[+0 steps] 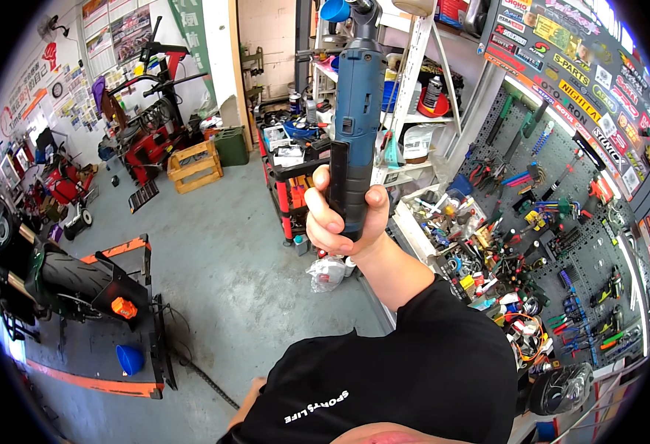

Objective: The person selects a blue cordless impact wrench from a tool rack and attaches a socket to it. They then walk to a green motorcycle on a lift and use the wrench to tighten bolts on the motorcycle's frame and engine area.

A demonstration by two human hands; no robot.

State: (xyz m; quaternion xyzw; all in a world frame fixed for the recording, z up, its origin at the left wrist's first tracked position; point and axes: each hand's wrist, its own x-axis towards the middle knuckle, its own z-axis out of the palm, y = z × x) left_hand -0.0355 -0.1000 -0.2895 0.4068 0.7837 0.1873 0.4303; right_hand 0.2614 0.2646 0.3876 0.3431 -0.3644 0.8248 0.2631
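A blue and black cordless ratchet wrench (360, 103) stands upright in front of me, its angled metal head at the top edge of the view. My right hand (351, 214) is closed around the black lower grip, fingers wrapping from the left and thumb on the right side. The arm behind it is bent up from a black short sleeve. Of my left side only a strip of bare arm (247, 402) shows beside my black shirt, low in the view; the fingers there are hidden.
A motorcycle (66, 270) stands on a black and orange lift (96, 381) at left, with a blue cup (129, 360) on it. Behind are a wooden crate (194, 167) and a red tool cart (284, 196). A cluttered bench (414, 233) and tool pegboard (573, 166) line the right.
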